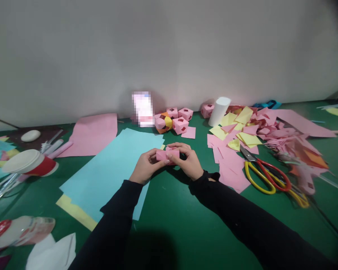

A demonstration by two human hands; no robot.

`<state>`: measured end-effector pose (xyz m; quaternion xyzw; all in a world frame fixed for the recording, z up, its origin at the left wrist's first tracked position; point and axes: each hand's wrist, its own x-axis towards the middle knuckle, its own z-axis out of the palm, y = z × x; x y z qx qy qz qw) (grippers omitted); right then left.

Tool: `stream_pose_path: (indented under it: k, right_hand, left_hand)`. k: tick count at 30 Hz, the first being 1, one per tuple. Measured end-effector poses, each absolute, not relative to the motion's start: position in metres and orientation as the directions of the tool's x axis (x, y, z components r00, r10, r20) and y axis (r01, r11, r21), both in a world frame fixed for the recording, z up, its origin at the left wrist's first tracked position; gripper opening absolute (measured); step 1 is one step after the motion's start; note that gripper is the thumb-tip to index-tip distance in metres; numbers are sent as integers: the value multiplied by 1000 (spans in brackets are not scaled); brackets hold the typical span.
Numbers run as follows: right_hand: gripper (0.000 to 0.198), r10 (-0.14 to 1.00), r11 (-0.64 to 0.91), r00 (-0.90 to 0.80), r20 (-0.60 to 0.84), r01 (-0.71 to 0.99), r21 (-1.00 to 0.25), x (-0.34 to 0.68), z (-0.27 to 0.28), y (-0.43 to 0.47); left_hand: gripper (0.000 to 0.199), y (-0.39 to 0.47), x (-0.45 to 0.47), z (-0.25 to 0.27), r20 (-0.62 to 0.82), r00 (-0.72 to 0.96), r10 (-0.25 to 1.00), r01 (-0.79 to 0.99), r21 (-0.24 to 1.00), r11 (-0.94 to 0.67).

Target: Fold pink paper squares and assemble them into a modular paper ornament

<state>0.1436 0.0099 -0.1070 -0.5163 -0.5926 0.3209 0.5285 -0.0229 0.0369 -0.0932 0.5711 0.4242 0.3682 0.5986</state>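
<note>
Between my two hands is a folded piece of pink paper (161, 154), held just above the green table. My left hand (146, 165) pinches its left end, thumb in front and fingers behind. On the other end my right hand (190, 163) closes the same way, the fingers reaching over the top edge. Both thumbs nearly meet at the middle of the paper. Behind the hands stand several folded pink paper cubes (180, 125) with openings in their faces, one joined with orange and yellow. A flat pink square (188, 132) lies beside them.
Blue sheets (109, 176) lie under my left forearm. A lit phone (143, 108) leans on the wall. To the right are a white cylinder (219, 111), paper scraps (231, 168), scissors (266, 174) and a glue gun (304, 178). A lidded cup (42, 165) and jar (22, 229) stand left.
</note>
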Motion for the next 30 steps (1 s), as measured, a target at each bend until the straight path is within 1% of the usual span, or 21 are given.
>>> stream_pose_path:
  k: [6,9,14,21,26,30]
  right_hand:
    - [11,950,267,85,300,278,-923,144,-109,10]
    - [8,950,268,83,300,275,-923,144,-110,11]
    - [9,949,272,84,305,276,-922,144,-111,11]
    - [12,951,254,110,289,256,-933,145,-112,12]
    - [15,951,229,165,263,199,-953,145,-115,13]
    - [16,951,225,175,255,172,-959,144,-118,15]
  left_hand:
    - [36,37,-22,-95,-105,365,925,26,994,102]
    - [38,37,-23,-96,-118,349,930,7,992,123]
    - [46,38,-24,-97,-180,338,924,4,982,190]
    - [46,38,-23,-99,-194,313,930,20,980,198]
    - [42,40,-23,-102,-180,335,925,-59,976,211]
    - [53,41,-23,-104,-184,323,929,-66,974,216]
